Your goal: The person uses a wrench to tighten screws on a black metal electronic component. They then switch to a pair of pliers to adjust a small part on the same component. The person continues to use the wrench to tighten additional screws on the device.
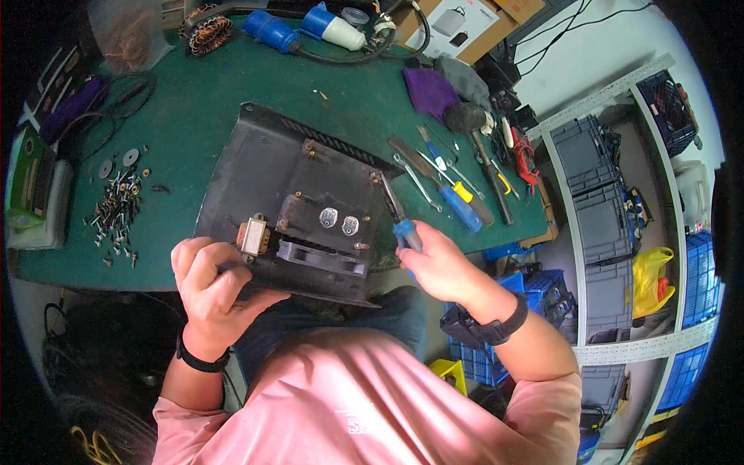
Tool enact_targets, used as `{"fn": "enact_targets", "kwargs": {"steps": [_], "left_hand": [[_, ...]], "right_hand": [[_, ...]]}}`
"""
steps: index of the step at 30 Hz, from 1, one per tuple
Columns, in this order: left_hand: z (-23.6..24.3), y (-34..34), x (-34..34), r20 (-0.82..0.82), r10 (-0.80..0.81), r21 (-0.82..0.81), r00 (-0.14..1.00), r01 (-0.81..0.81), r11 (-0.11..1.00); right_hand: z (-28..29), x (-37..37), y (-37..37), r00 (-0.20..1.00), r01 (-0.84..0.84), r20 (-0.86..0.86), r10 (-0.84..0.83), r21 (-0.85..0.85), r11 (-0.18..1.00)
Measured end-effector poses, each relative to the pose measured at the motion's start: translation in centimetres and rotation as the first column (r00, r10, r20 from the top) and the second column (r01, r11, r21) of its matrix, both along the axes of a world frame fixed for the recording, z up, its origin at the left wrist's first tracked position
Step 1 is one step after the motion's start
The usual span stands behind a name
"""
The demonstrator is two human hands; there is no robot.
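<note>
A black metal casing panel (232, 170) leans at the bench's front edge, partly over my lap. On it are a small transformer (253, 237), a slim black fan (322, 257), a dark inner plate (310, 194) with two silvery oval sockets, and brass-coloured posts at the plate's corners. My left hand (213, 283) grips the panel's near left edge beside the transformer, fingers curled over it. In my right hand (438, 263) is a pair of blue-handled pliers (395, 205). Their metal jaws reach the post at the plate's far right corner; whether they grip it is too small to tell.
Loose screws (120, 205) and washers lie heaped on the green bench (194, 85) at left. Wrenches, screwdrivers and a mallet (473, 128) lie at right. Blue plugs (271, 31) and a cardboard box (449, 27) stand at the back. Shelves with grey crates (601, 221) rise at far right.
</note>
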State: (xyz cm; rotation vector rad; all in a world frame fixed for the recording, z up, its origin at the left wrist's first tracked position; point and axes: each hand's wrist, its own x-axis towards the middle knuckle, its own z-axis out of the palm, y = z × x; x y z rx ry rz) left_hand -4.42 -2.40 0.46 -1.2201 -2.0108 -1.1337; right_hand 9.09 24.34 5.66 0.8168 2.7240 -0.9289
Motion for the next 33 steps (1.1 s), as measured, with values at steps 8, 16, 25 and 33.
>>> {"fn": "enact_targets", "kwargs": {"steps": [8,16,25,33], "left_hand": [[-0.6,0.1,-0.1,-0.012,0.001,-0.001,1.000,-0.001,1.000],[-0.8,0.1,-0.2,0.007,-0.002,0.015,1.000,0.002,1.000],[-0.5,0.5,-0.2,0.023,-0.002,0.023,1.000,0.002,1.000],[-0.6,0.5,-0.1,0.036,0.017,0.007,0.999,-0.018,1.000]], "right_hand": [[0.4,-0.4,-1.9,1.000,0.019,-0.004,-0.019,0.081,0.997],[1.4,-1.6,-3.5,0.997,0.071,0.035,-0.075,0.099,0.993],[2.8,-2.0,-2.0,0.950,0.310,0.178,-0.255,-0.611,0.729],[2.0,-1.3,-0.9,0.947,0.300,0.178,-0.267,-0.788,0.538]]}}
